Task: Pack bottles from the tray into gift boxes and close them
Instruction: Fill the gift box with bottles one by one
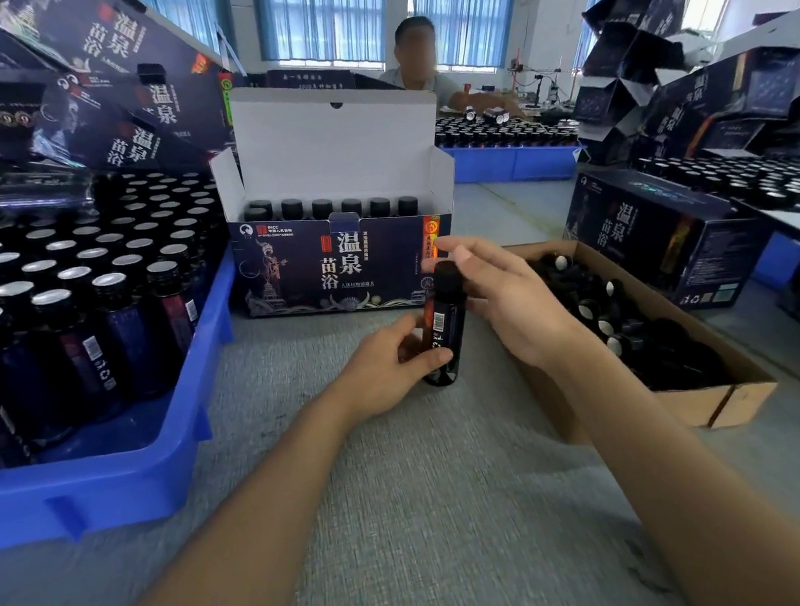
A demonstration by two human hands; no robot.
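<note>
Far to the left of the open gift box (346, 269) sits the blue tray (103, 482), packed with upright dark bottles (53, 323) whose tops are silver. Above it and still left of the gift box, a pile of folded boxes (121, 85) leans over the tray. The gift box itself stands on the grey table (422, 533) with its white lid flap raised, and a row of black-capped bottles (321, 208) shows inside along its back wall.

Just in front of the gift box's right corner you hold one bottle (445, 327) nearly upright, its base close to the table. Your left hand (386, 362) grips the lower half, fingers curled round the label. Your right hand (506, 297) reaches in from the right, fingers stretched across the black cap; whether they pinch the cap or only touch it cannot be told.

To the right of the gift box, beside your right forearm, lies an open cardboard box (713, 398) full of loose black caps (624, 321). Further right stands a closed gift box (657, 233) of the same dark print. Behind the open gift box, another person (419, 66) sits at the table's far side.
</note>
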